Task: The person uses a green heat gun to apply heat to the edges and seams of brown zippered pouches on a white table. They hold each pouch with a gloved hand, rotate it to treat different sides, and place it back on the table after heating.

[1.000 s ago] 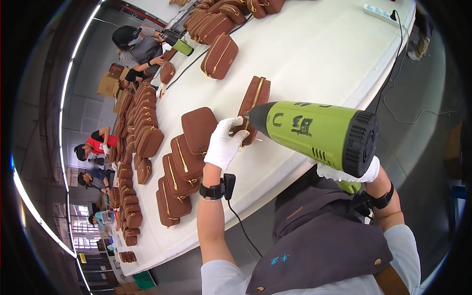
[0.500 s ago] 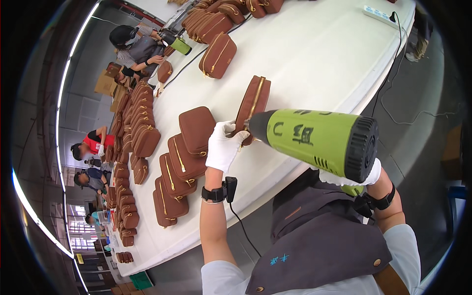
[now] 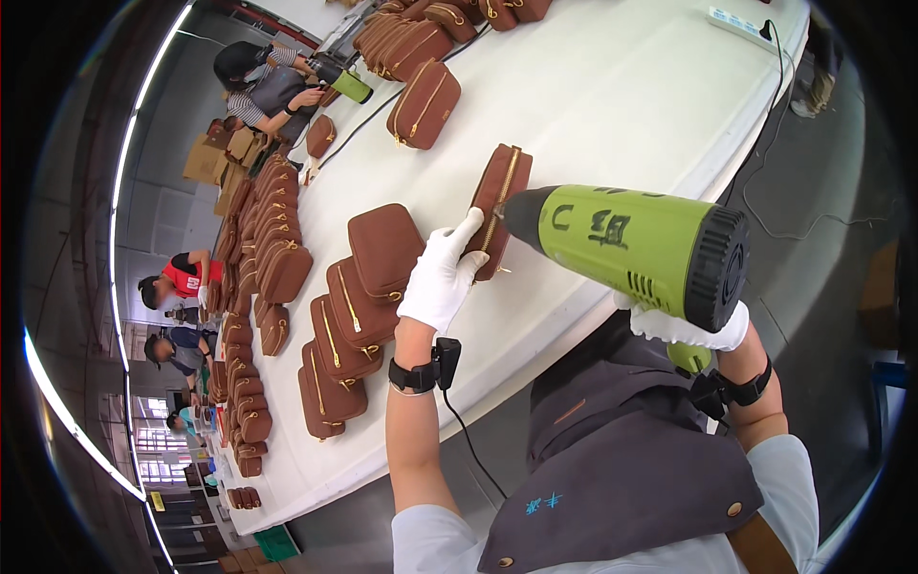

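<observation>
A small brown zip pouch (image 3: 503, 177) with a gold zipper stands on edge on the white table (image 3: 612, 124). Gripping its near side is my left hand (image 3: 442, 275), in a white glove, thumb and fingers closed on it. My right hand (image 3: 703, 327), gloved too, is wrapped around the handle of a green hot air gun (image 3: 622, 244), partly hidden under the gun's body. The gun's black nozzle points left, its tip close against the pouch's zipper side; whether they touch I cannot tell.
Overlapping brown pouches (image 3: 356, 306) lie left of my hand. Another pouch (image 3: 424, 105) and a pile (image 3: 406, 48) sit farther off. Long rows of pouches (image 3: 273, 239) line the left side. Co-workers (image 3: 263, 86) stand along it. A white power strip (image 3: 741, 29) lies at the far right.
The hot air gun has shifted slightly right and up along the pouch's zipper. My left hand has moved up a little on the pouch, which is turned more toward the nozzle.
</observation>
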Action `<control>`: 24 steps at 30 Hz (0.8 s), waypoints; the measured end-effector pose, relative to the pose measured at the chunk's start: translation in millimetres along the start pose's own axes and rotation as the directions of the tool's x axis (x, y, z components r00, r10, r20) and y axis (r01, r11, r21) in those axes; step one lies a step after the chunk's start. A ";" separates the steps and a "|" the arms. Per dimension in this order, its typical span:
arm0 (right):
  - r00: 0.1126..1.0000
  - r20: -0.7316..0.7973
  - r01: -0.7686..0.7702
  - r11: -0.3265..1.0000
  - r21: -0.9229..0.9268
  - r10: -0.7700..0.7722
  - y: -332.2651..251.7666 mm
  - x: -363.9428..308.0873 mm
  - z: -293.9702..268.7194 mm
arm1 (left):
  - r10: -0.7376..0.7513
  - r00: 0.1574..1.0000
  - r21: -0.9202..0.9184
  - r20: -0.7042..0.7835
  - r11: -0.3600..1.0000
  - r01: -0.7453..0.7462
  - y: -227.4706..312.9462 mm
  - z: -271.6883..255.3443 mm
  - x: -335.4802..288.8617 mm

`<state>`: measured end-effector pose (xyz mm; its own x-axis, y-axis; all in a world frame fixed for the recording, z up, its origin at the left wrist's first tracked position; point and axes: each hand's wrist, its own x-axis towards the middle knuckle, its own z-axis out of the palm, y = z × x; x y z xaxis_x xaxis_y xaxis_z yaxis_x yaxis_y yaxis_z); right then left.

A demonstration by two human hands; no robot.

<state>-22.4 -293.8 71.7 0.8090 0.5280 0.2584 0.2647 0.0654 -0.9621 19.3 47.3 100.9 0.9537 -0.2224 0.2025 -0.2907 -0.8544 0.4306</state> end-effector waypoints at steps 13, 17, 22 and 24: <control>0.951 -0.109 -0.248 0.926 0.283 0.289 -13.2 -10.7 -2.6 | -0.096 0.995 0.274 0.005 0.957 0.091 -16.5 27.9 1.2; 0.911 -0.088 -0.327 0.837 0.440 0.402 -13.1 -16.3 2.0 | -0.091 0.995 0.365 0.026 0.928 0.076 -16.8 37.3 24.3; 0.927 -0.107 -0.268 0.835 0.480 0.359 -11.9 -21.3 6.0 | -0.101 0.995 0.286 0.023 0.954 0.091 -39.1 51.6 29.4; 0.903 -0.095 -0.332 0.821 0.464 0.419 -11.7 -20.6 2.9 | -0.114 0.990 0.242 0.087 0.966 0.090 -50.7 50.3 26.2</control>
<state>-43.7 -303.0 77.4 0.8913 0.4236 -0.1617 -0.2950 0.2710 -0.9162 62.9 61.2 40.1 0.9837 -0.1637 0.0745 -0.1764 -0.9590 0.2217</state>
